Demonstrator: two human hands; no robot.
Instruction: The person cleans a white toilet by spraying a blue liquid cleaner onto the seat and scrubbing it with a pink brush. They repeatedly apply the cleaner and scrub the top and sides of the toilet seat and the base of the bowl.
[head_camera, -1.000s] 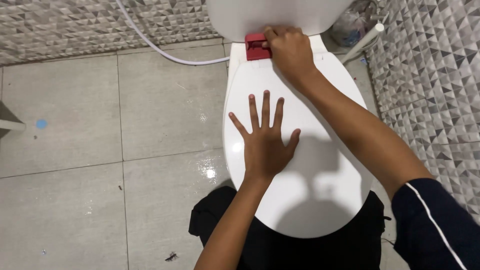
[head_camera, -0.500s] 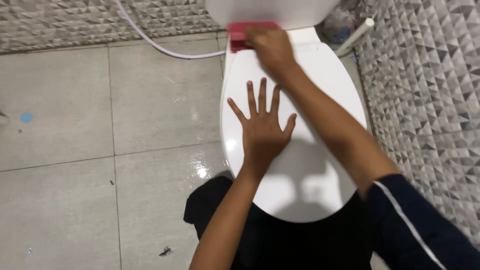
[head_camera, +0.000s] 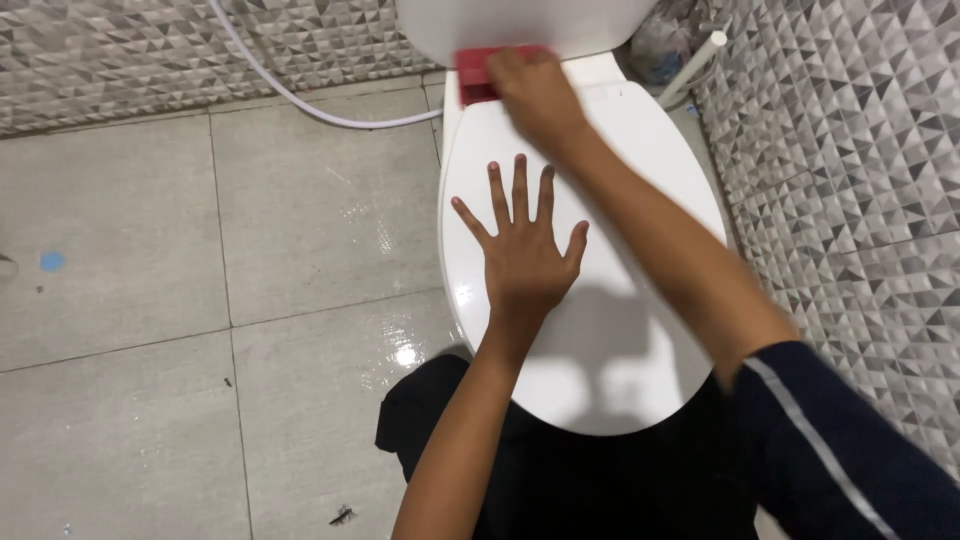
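Note:
My left hand (head_camera: 520, 248) lies flat with fingers spread on the closed white toilet lid (head_camera: 640, 150), near its left middle. At the back of the lid, by the hinge, my right hand (head_camera: 535, 95) grips a red sponge (head_camera: 478, 75), pressed against the surface just under the white tank (head_camera: 530, 22). Most of the sponge is hidden under my fingers; its left end shows.
A white hose (head_camera: 300, 100) runs across the grey tiled floor (head_camera: 200, 300) toward the toilet's back left. A patterned tiled wall (head_camera: 860, 170) stands close on the right, with a white pipe (head_camera: 690, 70) beside the tank. The floor by the bowl looks wet.
My right hand has slid the red sponge leftward along the back of the lid. My left hand stays flat on the lid.

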